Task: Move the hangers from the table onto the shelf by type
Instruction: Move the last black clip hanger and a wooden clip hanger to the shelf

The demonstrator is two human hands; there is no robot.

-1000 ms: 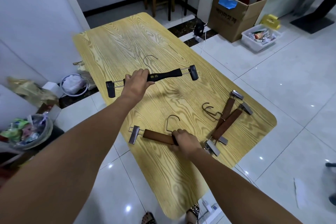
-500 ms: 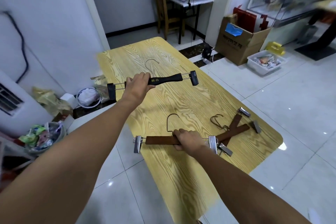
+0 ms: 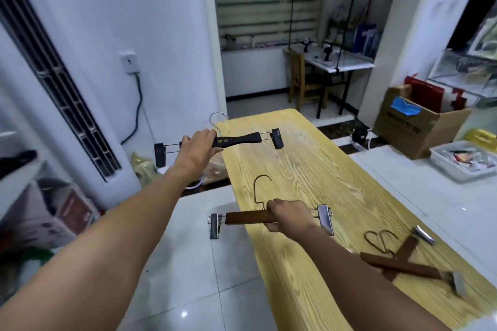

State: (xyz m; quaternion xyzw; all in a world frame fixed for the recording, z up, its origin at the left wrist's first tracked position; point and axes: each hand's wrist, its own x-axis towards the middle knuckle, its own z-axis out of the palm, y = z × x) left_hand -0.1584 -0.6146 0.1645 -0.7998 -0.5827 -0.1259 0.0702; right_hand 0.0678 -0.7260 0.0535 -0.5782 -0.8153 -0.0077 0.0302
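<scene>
My left hand [image 3: 197, 146] grips a black clip hanger [image 3: 242, 139] by its bar, holding it in the air over the table's far left edge. My right hand [image 3: 289, 219] grips a brown wooden clip hanger [image 3: 247, 217] with metal clips, lifted above the near left edge of the yellow wooden table [image 3: 317, 169]. Two more brown clip hangers [image 3: 403, 260] lie crossed on the table at the right, hooks side by side. No shelf can be clearly made out.
A tall white air conditioner [image 3: 61, 105] stands left. A cardboard box [image 3: 419, 126] and a white bin [image 3: 465, 160] sit on the floor at right. A chair [image 3: 304, 80] and a desk [image 3: 341, 63] stand in the back room. Clutter lies at the left edge.
Both hands have lifted their hangers off the table and carried them leftward. My view has tilted up and turned left, bringing the air conditioner and back room into sight.
</scene>
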